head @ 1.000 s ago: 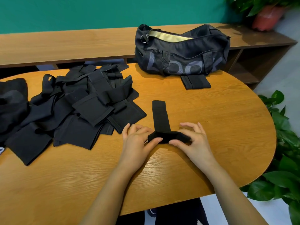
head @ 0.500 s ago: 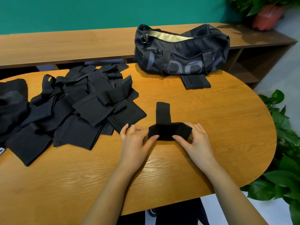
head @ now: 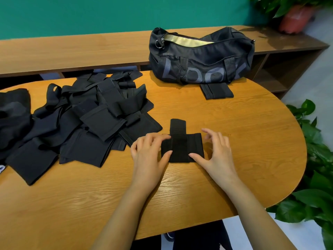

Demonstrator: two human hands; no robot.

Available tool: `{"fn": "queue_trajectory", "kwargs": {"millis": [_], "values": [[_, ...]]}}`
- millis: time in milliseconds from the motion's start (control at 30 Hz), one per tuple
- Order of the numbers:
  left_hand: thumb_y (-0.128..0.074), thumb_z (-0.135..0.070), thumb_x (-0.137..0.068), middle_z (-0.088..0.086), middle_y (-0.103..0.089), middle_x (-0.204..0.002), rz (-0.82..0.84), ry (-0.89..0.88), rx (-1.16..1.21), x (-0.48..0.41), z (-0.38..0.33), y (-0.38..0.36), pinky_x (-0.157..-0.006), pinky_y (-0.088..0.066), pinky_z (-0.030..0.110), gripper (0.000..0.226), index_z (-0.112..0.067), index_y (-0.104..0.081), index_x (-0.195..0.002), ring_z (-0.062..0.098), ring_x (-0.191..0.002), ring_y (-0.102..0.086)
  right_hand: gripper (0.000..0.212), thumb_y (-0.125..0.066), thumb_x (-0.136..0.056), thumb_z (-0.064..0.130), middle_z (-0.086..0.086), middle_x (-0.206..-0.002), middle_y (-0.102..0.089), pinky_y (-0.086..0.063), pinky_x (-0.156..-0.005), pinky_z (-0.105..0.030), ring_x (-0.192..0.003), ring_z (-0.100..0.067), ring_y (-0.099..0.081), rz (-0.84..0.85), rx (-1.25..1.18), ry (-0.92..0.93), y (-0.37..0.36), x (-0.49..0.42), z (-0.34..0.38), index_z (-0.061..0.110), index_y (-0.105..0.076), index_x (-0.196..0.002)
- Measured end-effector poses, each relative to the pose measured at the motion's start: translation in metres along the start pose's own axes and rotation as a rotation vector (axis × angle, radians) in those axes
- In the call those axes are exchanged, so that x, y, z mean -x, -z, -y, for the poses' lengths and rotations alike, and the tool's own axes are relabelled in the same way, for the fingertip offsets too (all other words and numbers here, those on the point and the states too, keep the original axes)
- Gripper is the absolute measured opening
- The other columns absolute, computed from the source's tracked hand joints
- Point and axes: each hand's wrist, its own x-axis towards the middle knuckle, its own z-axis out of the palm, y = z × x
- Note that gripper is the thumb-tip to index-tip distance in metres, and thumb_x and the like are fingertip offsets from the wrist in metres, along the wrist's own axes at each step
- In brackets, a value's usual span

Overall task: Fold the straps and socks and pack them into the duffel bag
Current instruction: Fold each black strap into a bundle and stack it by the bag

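The half-folded strap (head: 182,147) lies flat on the surface (head: 252,141), well short of the duffel bag (head: 200,58), my left hand (head: 147,154) and right hand (head: 218,154) both unclenched, thumbs pressing its near edge, so I should pin the layers squarely before turning the protruding tail over.

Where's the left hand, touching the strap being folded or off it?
Touching. The head view shows the left hand with its thumb lying on the near-left corner of the strap, and its fingertips meet the strap's left edge without a gap.

The left hand (head: 147,153) and right hand (head: 219,152) are rolling the black strap (head: 182,147) forward, flattening its fold and shortening its tail.
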Motion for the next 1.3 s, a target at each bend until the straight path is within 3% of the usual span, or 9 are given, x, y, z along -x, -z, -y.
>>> {"fn": "queue_trajectory", "kwargs": {"millis": [67, 167, 233, 333, 467, 633, 833, 1067, 1300], "values": [[-0.060, -0.036, -0.089, -0.018, -0.056, -0.114, 0.033, -0.047, -0.002, 0.0006, -0.0004, -0.0002, -0.110, -0.020, 0.046, 0.022, -0.037, -0.066, -0.110, 0.008, -0.114, -0.042, 0.051, -0.072, -0.084, 0.034, 0.013, -0.140, -0.045, -0.027, -0.112, -0.048, -0.134, -0.010, -0.027, 0.030, 0.056, 0.100, 0.0004, 0.0002, 0.0000, 0.034, -0.053, -0.132], [-0.048, -0.057, -0.088, -0.023, -0.058, -0.113, 0.103, -0.051, 0.008, 0.0012, 0.0000, 0.0002, -0.115, -0.010, 0.052, 0.034, -0.040, -0.069, -0.108, 0.005, -0.117, -0.041, 0.027, -0.056, -0.096, 0.028, 0.021, -0.140, -0.050, -0.005, -0.119, -0.053, -0.143, -0.008, -0.023, 0.115, 0.090, 0.180, -0.0005, 0.0013, -0.0006, 0.040, -0.064, -0.119], [-0.046, -0.073, -0.080, -0.024, -0.056, -0.118, 0.136, -0.074, -0.011, 0.0015, 0.0016, -0.0002, -0.116, -0.005, 0.053, 0.050, -0.043, -0.066, -0.114, 0.004, -0.120, -0.037, 0.027, -0.046, -0.101, 0.030, 0.022, -0.136, -0.053, 0.001, -0.120, -0.050, -0.143, -0.004, -0.024, 0.132, 0.079, 0.144, -0.0010, 0.0011, -0.0007, 0.039, -0.065, -0.119], [-0.048, -0.078, -0.074, -0.024, -0.054, -0.121, 0.159, -0.096, -0.013, 0.0026, 0.0024, -0.0004, -0.117, -0.002, 0.054, 0.058, -0.043, -0.065, -0.118, 0.004, -0.122, -0.035, 0.037, -0.035, -0.097, 0.043, 0.023, -0.135, -0.053, 0.005, -0.120, -0.045, -0.143, -0.002, -0.023, 0.125, 0.080, 0.121, -0.0014, 0.0003, -0.0006, 0.038, -0.065, -0.118], [-0.042, -0.072, -0.081, -0.025, -0.055, -0.119, 0.141, -0.082, 0.016, 0.0019, 0.0001, 0.0007, -0.117, 0.000, 0.053, 0.052, -0.042, -0.067, -0.115, 0.004, -0.121, -0.036, 0.047, -0.028, -0.093, 0.058, 0.028, -0.134, -0.050, 0.006, -0.120, -0.044, -0.143, -0.001, -0.021, 0.137, 0.056, 0.116, -0.0013, 0.0007, -0.0014, 0.042, -0.064, -0.118], [-0.034, -0.068, -0.087, -0.024, -0.059, -0.111, 0.107, -0.067, 0.067, 0.0011, 0.0009, 0.0002, -0.117, -0.002, 0.050, 0.051, -0.040, -0.072, -0.105, 0.005, -0.117, -0.040, 0.055, -0.041, -0.076, 0.080, 0.029, -0.133, -0.049, 0.004, -0.120, -0.051, -0.142, -0.004, -0.022, 0.164, 0.073, 0.148, -0.0013, 0.0005, -0.0026, 0.047, -0.064, -0.114], [-0.029, -0.075, -0.087, -0.026, -0.059, -0.103, 0.096, -0.088, 0.107, 0.0020, 0.0008, -0.0005, -0.116, -0.007, 0.051, 0.057, -0.039, -0.073, -0.098, 0.003, -0.112, -0.042, 0.038, -0.047, -0.080, 0.066, 0.030, -0.121, -0.055, -0.006, -0.119, -0.053, -0.135, -0.006, -0.032, 0.103, 0.012, 0.146, -0.0035, -0.0001, -0.0063, 0.044, -0.070, -0.100], [-0.057, -0.061, -0.080, -0.024, -0.056, -0.112, 0.128, -0.146, 0.049, 0.0024, 0.0041, -0.0032, -0.116, -0.008, 0.050, 0.039, -0.040, -0.069, -0.111, 0.003, -0.115, -0.039, 0.038, -0.046, -0.084, 0.061, 0.034, -0.112, -0.056, -0.009, -0.118, -0.053, -0.127, -0.004, -0.036, 0.090, -0.025, 0.146, -0.0047, 0.0000, -0.0079, 0.038, -0.072, -0.099], [-0.046, -0.064, -0.086, -0.024, -0.061, -0.108, 0.099, -0.104, 0.108, 0.0012, 0.0051, -0.0038, -0.114, -0.013, 0.049, 0.043, -0.034, -0.074, -0.098, 0.003, -0.111, -0.042, 0.038, -0.055, -0.077, 0.067, 0.041, -0.110, -0.057, -0.007, -0.118, -0.049, -0.128, -0.003, -0.039, 0.088, -0.073, 0.157, -0.0033, 0.0008, -0.0073, 0.041, -0.073, -0.097]]}}
